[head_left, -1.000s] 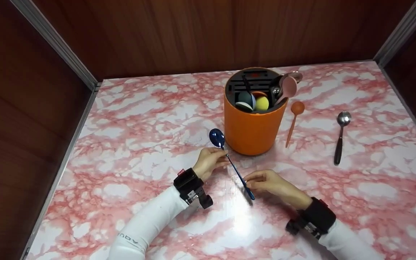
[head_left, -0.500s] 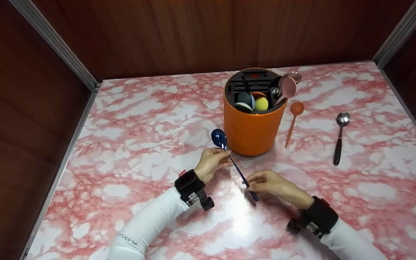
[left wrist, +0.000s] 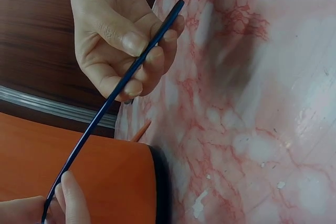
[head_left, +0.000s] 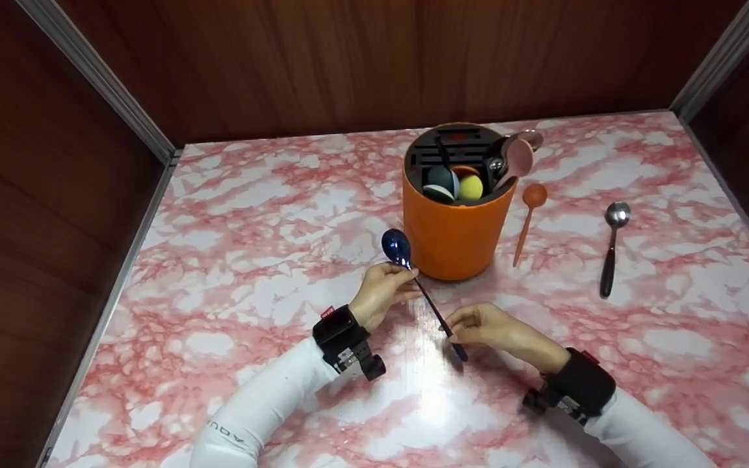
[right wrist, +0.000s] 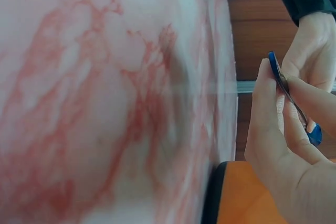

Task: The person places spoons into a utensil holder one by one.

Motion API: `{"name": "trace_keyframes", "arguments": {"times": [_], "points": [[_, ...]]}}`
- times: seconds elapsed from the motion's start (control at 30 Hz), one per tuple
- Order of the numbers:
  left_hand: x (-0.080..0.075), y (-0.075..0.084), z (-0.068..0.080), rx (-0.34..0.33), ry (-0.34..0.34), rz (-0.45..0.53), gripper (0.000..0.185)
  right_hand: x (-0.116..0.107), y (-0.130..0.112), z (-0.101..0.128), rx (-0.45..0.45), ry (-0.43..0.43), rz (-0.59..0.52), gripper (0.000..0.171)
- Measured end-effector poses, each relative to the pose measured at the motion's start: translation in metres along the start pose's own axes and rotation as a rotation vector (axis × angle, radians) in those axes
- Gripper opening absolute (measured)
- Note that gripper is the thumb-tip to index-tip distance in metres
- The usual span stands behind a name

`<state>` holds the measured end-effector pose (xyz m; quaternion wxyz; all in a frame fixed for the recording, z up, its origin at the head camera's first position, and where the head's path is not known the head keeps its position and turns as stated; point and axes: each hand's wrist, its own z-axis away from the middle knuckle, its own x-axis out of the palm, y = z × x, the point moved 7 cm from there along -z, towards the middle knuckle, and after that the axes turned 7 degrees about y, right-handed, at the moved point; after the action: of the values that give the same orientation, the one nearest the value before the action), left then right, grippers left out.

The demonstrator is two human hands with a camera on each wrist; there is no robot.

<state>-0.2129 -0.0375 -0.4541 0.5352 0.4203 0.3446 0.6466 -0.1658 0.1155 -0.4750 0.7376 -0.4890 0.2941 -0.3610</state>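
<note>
In the head view a shiny dark-blue long-handled spoon slants above the table, its bowl toward the back left. My left hand pinches it just below the bowl. Lower on the handle, my right hand holds it between thumb and fingers near the end. The left wrist view shows the handle running between both hands, with the thumb of my right hand laid on it. Edge-on in the right wrist view, the spoon is partly covered by fingers.
Just behind the hands stands an orange utensil holder with a black slotted top and several utensils in it. To its right lie an orange spoon and a metal spoon with black handle. Wooden panels border the pink marbled table.
The blue spoon has shifted slightly to the right with both hands still on it. My right wrist has also moved a little to the right.
</note>
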Motion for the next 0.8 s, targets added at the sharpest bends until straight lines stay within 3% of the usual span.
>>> {"name": "trace_keyframes", "arguments": {"times": [0.23,0.47,0.8], "points": [[0.000,0.008,0.006,0.010,-0.002,-0.005,0.014,0.000,-0.010,0.003,-0.022,0.012,0.080,0.031],[0.002,0.019,0.014,0.011,-0.010,-0.025,0.014,0.001,-0.024,0.008,-0.067,0.000,0.106,0.030],[0.008,0.042,0.023,0.059,-0.014,-0.077,0.011,-0.003,-0.038,0.014,-0.051,-0.014,0.106,0.029]]}}
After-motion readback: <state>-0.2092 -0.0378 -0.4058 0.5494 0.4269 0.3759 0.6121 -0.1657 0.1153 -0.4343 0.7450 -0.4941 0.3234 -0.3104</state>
